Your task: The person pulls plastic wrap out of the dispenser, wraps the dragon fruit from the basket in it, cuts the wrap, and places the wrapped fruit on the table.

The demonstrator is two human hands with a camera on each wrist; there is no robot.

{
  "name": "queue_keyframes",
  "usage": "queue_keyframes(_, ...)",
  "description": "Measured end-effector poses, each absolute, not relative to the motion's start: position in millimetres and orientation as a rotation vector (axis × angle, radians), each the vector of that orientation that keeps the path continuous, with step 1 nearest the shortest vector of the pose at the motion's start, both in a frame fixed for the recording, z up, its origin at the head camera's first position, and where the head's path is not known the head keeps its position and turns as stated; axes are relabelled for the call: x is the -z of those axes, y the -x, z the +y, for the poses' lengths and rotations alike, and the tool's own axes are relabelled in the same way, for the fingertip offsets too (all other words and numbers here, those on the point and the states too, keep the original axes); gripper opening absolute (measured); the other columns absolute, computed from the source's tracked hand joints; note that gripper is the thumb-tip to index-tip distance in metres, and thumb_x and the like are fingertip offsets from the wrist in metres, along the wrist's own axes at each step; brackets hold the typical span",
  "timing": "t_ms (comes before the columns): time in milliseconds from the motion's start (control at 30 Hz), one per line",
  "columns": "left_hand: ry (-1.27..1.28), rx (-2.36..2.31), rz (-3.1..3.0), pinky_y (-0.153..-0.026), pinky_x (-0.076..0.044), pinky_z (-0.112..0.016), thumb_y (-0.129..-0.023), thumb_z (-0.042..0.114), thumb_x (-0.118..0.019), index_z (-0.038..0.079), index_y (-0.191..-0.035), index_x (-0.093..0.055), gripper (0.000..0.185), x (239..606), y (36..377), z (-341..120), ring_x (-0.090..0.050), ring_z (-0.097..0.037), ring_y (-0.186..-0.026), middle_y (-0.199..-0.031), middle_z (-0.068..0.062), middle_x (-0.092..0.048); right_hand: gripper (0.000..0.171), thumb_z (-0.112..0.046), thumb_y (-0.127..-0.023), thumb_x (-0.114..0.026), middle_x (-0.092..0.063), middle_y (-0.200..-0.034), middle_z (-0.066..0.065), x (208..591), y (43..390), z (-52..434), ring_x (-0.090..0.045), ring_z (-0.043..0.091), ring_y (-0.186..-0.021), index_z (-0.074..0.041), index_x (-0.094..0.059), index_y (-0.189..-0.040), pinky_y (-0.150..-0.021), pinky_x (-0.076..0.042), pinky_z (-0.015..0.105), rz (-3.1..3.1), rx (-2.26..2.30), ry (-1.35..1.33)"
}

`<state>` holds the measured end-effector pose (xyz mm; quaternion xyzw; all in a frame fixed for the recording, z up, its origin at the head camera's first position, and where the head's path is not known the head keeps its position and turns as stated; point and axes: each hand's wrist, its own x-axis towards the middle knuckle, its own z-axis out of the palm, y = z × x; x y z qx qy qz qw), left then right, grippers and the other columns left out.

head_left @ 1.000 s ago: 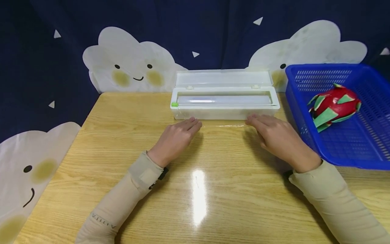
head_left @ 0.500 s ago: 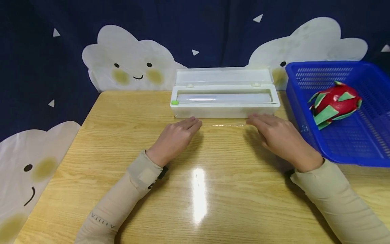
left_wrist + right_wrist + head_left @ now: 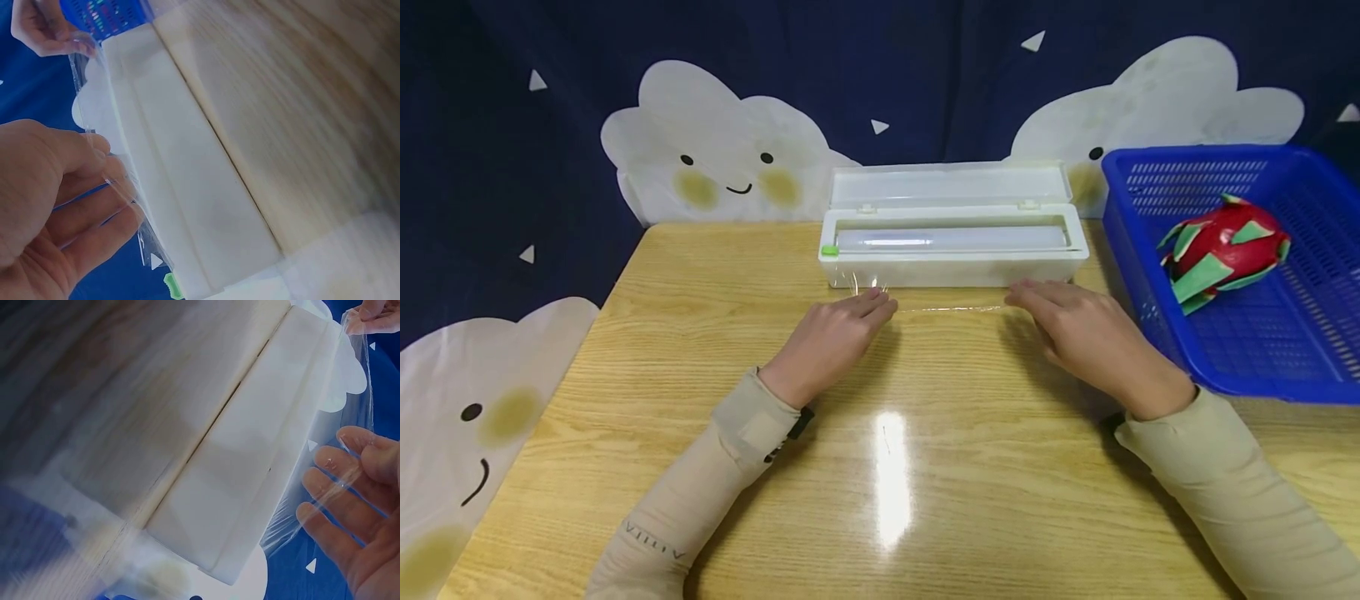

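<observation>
A white cling film dispenser stands on the table, its lid raised at the back. Inside lies a roll of cling film, and a green slider sits at the left end of the front rim. Clear film stretches from the dispenser towards me, with its front edge drawn between both hands. My left hand pinches that edge between thumb and forefinger near the left end. Towards the other end, my right hand pinches it the same way. The other fingers reach under the film.
To the right stands a blue plastic basket holding a red dragon fruit with green scales. Behind the wooden table hangs a dark blue curtain printed with white clouds. The basket's near wall is close to my right forearm.
The head view has tilted down slightly, so the dispenser and basket sit a little higher in it. Both hands keep their pinch on the film and have hardly moved.
</observation>
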<state>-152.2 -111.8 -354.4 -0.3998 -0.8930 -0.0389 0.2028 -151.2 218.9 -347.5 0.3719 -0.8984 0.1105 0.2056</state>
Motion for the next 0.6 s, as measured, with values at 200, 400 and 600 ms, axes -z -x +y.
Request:
queue_keyframes(200, 1.125, 0.094, -2.5, -0.09, -0.064, -0.038, -0.102, -0.002, -0.057, 0.002, -0.123, -0.072, 0.026, 352.0, 151.5, -112.5, -0.075, -0.028, -0.116, -0.125, -0.016, -0.075, 0.045, 0.013, -0.078, -0.072, -0.075, -0.12, 0.021, 346.2, 151.0, 219.3, -0.073, 0.038, -0.109, -0.001, -0.069, -0.121, -0.08, -0.062, 0.055, -2.504, -0.291, -1.048)
queue_keyframes(400, 1.138, 0.08, -2.477, -0.085, -0.065, -0.037, -0.101, -0.004, -0.058, 0.002, -0.121, -0.073, 0.025, 350.3, 150.1, -112.7, -0.076, -0.027, -0.112, -0.122, -0.015, -0.076, 0.043, 0.011, -0.079, -0.073, -0.075, -0.12, 0.023, 345.9, 150.9, 219.8, -0.074, 0.039, -0.106, 0.0, -0.07, -0.12, -0.079, -0.062, 0.055, -2.491, -0.271, -1.069)
queue_keyframes(600, 1.144, 0.062, -2.471, -0.08, -0.066, -0.037, -0.101, -0.005, -0.058, 0.002, -0.119, -0.072, 0.024, 350.8, 149.2, -111.7, -0.077, -0.026, -0.111, -0.121, -0.014, -0.077, 0.043, 0.013, -0.078, -0.074, -0.075, -0.119, 0.022, 345.7, 149.0, 220.4, -0.075, 0.038, -0.103, 0.0, -0.069, -0.119, -0.076, -0.063, 0.054, -2.489, -0.265, -1.081)
